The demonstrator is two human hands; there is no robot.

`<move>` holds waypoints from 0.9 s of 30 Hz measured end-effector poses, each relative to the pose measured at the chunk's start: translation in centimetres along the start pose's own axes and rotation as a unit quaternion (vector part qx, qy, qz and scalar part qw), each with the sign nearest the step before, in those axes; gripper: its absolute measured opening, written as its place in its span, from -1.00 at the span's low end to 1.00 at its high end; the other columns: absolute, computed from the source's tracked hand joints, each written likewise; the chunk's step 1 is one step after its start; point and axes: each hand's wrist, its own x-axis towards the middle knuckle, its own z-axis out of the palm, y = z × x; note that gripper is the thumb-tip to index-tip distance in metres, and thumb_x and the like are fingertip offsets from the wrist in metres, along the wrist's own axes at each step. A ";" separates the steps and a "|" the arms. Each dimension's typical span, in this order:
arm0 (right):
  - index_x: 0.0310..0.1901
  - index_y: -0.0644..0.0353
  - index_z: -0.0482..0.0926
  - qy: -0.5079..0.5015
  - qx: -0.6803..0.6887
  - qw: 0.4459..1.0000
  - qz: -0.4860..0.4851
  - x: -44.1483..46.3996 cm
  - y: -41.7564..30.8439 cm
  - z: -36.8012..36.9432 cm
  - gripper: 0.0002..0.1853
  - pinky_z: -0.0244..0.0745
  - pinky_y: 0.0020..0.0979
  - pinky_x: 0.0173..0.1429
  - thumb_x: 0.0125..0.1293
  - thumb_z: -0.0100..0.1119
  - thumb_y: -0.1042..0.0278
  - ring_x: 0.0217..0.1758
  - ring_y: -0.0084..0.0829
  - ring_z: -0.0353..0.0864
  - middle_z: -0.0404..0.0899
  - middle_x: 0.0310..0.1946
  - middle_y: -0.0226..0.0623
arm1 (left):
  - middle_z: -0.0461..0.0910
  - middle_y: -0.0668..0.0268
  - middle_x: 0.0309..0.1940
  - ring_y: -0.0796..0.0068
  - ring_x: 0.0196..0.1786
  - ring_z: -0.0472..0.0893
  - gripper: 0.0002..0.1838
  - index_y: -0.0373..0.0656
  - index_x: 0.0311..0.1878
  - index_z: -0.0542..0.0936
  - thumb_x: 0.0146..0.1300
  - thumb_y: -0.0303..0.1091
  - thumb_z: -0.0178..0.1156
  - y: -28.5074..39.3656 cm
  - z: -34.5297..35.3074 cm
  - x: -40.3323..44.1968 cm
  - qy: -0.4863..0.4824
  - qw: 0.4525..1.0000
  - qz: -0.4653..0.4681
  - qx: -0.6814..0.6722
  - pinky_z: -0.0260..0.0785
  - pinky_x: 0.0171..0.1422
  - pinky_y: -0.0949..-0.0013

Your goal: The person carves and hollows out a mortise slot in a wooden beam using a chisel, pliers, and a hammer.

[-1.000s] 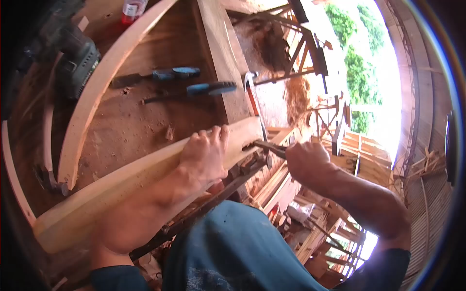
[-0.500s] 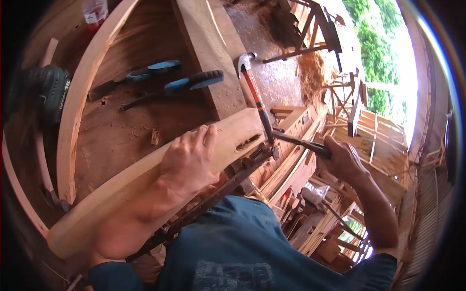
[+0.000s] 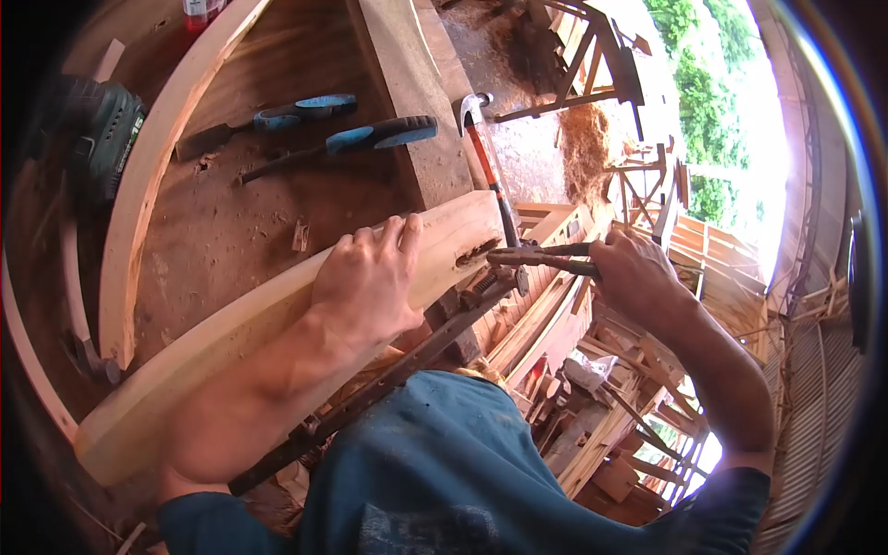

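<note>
A long pale wooden piece (image 3: 213, 342) lies slantwise in front of me, with a rough slot cut near its right end. My left hand (image 3: 370, 273) is wrapped over its top, fingers bent on the far edge. Long-handled pliers (image 3: 548, 257) are held by my right hand (image 3: 634, 265), their jaws at the slot's right end. Whether the jaws grip anything is too small to tell. Just beyond the pliers, a claw hammer (image 3: 486, 166) with an orange and black handle rests by the wood's end. A dark metal clamp bar (image 3: 444, 338) runs along the near side.
Two blue-handled chisels (image 3: 305, 113) lie on the brown bench (image 3: 231, 240). Beyond them are a curved wooden piece (image 3: 139, 222), a green power tool (image 3: 102, 139) and a bottle (image 3: 199, 13). At the left lies another hammer (image 3: 97, 361). Stacked timber (image 3: 546, 319) stands at the right.
The pliers have swung from the slot out to the right, then back, and their handles are now spread wider. My left hand stays on the wood. The view has shifted too.
</note>
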 end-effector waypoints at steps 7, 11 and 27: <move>-0.27 0.28 0.72 0.015 -0.044 0.999 -0.003 0.3 -1.1 -1.4 -0.82 0.68 -0.12 -0.08 0.36 0.10 0.48 -0.18 -0.07 0.77 0.71 -0.32 -0.01 | 0.54 0.04 0.18 0.04 0.11 0.66 0.14 -0.32 0.44 0.28 -0.16 0.06 0.60 -0.2 0.1 0.1 -0.011 1.000 -0.003 -0.010 0.57 0.25 0.16; -0.26 0.26 0.75 -0.029 -0.062 0.998 0.014 0.8 -2.2 -1.4 -0.82 0.69 -0.14 -0.07 0.36 0.12 0.48 -0.17 -0.12 0.79 0.72 -0.35 -0.07 | 0.55 0.10 0.17 0.13 0.08 0.67 0.12 -0.32 0.43 0.31 -0.13 0.11 0.59 -0.2 0.2 0.0 0.004 1.000 0.003 -0.007 0.55 0.22 0.23; -0.21 0.30 0.73 -0.118 -0.133 0.984 -0.001 0.8 -7.4 -3.4 -0.80 0.68 -0.21 -0.15 0.40 0.15 0.39 -0.13 -0.25 0.77 0.70 -0.25 -0.08 | 0.55 0.06 0.13 0.06 0.08 0.67 0.13 -0.33 0.42 0.31 -0.18 0.06 0.60 -0.1 0.3 0.0 0.003 1.000 -0.005 -0.014 0.58 0.22 0.15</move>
